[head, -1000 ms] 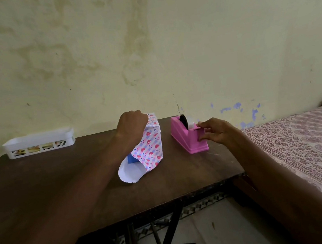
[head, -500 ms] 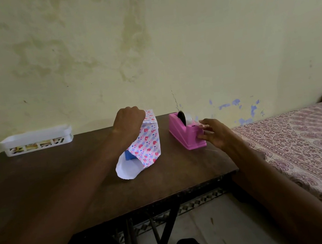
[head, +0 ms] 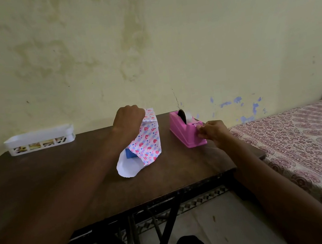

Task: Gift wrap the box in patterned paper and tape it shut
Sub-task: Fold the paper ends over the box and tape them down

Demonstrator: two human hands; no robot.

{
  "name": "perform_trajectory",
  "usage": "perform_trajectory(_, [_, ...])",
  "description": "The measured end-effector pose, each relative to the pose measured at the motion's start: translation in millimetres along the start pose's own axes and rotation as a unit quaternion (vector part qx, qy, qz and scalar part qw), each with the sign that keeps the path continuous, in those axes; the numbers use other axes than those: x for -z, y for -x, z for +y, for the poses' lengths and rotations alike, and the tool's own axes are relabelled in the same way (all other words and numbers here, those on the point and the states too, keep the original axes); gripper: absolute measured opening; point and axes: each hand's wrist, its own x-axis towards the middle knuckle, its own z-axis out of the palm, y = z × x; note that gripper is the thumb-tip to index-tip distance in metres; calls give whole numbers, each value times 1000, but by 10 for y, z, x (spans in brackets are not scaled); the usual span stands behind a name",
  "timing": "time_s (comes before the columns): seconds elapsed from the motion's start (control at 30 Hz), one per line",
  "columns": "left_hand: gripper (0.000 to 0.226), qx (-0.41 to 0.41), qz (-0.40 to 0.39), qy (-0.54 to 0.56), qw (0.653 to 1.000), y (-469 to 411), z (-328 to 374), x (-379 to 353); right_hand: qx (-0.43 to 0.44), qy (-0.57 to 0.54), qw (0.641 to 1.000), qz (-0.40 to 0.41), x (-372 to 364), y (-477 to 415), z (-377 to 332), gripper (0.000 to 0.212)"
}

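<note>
A box stands upright on the dark wooden table [head: 61,182], wrapped in white paper with red hearts and blue stripes [head: 148,144]. Its near end is open: a blue corner of the box [head: 130,153] shows inside, and the paper's white underside [head: 128,167] flares out onto the table. My left hand [head: 129,119] is closed over the top of the wrapped box and presses it down. To the right stands a pink tape dispenser [head: 184,131]. My right hand [head: 211,132] pinches at the dispenser's cutter end, fingertips together on the tape end.
A white slotted plastic tray [head: 39,140] sits at the table's far left against the wall. A bed with a patterned maroon sheet [head: 302,144] lies close to the table's right edge. The table's black metal legs and a tiled floor show below.
My right hand has shifted slightly along the dispenser's near end toward the cutter and closed its fingertips there. My left hand has stayed on top of the wrapped box.
</note>
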Motion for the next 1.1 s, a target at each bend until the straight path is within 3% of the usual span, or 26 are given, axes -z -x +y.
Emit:
perform_trajectory(0.33, [41,-3,0,7,1000,-8,-22,7,-8,75,996,38,31,92,16,22])
perform_trajectory(0.5, [40,-8,3,5,1000,-34,-34,8,-13,-23,999,48,122,219,219,12])
perform_trajectory(0.6, [41,-11,8,0,1000,-32,-37,0,52,-6,997,54,100,371,114,14])
perform_trajectory(0.73, [41,-14,1,-14,1000,-5,-20,0,117,-39,991,-56,-36,615,58,7])
perform_trajectory(0.93, [39,-14,-2,-1,1000,0,-43,39,220,-14,966,-135,-491,782,-3,6])
perform_trajectory(1.1, [31,-28,12,-13,999,-33,-89,17,384,117,901,-165,-916,772,-66,5])
